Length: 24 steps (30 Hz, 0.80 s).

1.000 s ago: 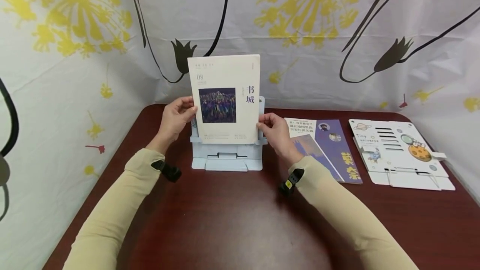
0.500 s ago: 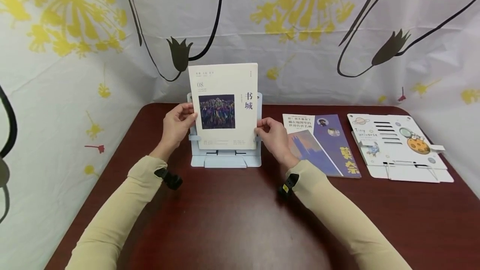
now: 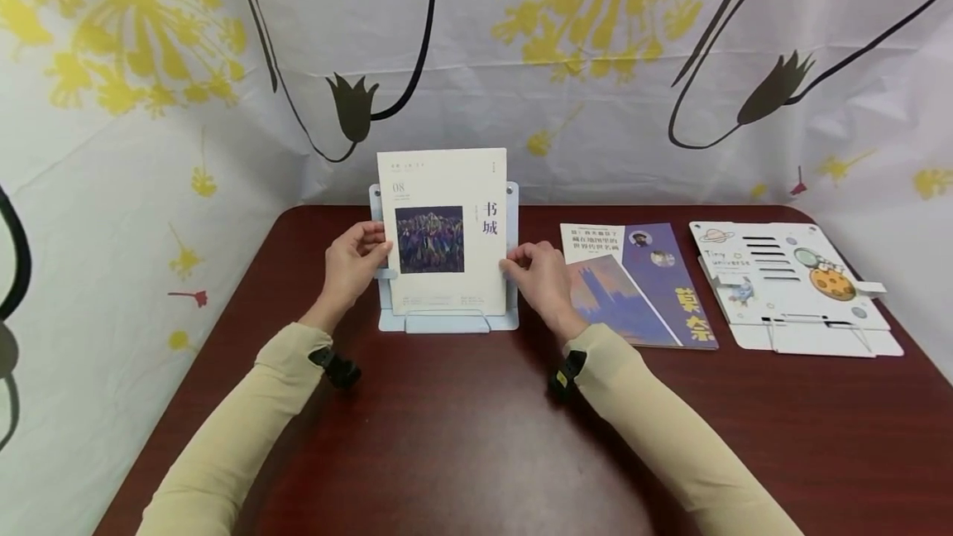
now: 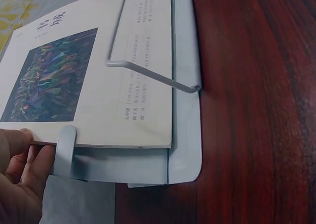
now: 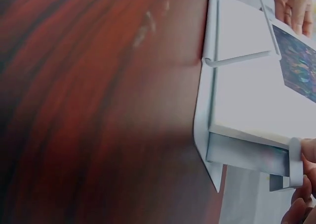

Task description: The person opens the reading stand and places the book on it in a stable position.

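Note:
A white-covered magazine (image 3: 447, 296) with a dark, colourful picture stands against a pale blue metal book stand (image 3: 513, 217). Its bottom sits on the stand's ledge, behind a bent wire holder (image 4: 148, 75). My left hand (image 3: 351, 267) pinches the magazine's left edge, thumb at the front, beside a side clip (image 4: 65, 150) that overlaps the cover's edge. At the opposite edge, my right hand (image 3: 541, 278) holds the magazine with its thumb on the cover, close to the other side clip (image 5: 295, 162). The magazine hides most of the stand's back plate.
To the right lie a purple book (image 3: 658, 271) and a white-topped book with a painting (image 3: 606, 292), side by side on the dark red table (image 3: 462, 420). Farther right is a white book stand (image 3: 789, 271) with space drawings. A patterned cloth (image 3: 633, 147) hangs behind.
Both hands have lowered the magazine along the stand. Its bottom edge has gone from above the ledge to behind the wire holder. The head view has shifted slightly.

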Available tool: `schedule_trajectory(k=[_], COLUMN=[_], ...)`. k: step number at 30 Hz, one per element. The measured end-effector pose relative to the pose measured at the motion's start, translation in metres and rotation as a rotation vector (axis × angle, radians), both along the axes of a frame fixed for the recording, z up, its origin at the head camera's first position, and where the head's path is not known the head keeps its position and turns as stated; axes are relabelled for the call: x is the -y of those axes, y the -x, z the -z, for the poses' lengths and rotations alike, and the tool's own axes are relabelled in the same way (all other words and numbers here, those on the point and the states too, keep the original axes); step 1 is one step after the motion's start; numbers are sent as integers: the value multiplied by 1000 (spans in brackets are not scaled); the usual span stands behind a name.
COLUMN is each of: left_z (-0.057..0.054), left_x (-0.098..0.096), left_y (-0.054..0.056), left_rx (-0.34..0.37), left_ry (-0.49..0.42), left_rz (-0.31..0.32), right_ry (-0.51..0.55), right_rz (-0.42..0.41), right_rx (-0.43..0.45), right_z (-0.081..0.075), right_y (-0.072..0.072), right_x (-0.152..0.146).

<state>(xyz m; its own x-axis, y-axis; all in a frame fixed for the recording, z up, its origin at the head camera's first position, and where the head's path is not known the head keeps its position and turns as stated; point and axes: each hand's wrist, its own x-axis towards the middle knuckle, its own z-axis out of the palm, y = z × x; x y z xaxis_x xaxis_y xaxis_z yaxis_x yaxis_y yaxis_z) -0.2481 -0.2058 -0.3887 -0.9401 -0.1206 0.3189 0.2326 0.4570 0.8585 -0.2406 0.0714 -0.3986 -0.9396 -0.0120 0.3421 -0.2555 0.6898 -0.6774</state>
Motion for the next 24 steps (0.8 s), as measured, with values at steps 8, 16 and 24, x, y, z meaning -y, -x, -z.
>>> schedule_trajectory(k=[8,16,24], left_z=[1,3,2], left_x=[0,1,-3], left_y=[-1,-4,-2], left_rx=[-5,-120,-206], left_ry=[66,190,127], left_rz=[-13,-109,-141], right_ry=[18,65,269], right_rz=[20,14,13], right_rx=[28,5,23], right_z=[-1,-4,-19], right_y=[1,3,-4], right_x=[1,5,-13])
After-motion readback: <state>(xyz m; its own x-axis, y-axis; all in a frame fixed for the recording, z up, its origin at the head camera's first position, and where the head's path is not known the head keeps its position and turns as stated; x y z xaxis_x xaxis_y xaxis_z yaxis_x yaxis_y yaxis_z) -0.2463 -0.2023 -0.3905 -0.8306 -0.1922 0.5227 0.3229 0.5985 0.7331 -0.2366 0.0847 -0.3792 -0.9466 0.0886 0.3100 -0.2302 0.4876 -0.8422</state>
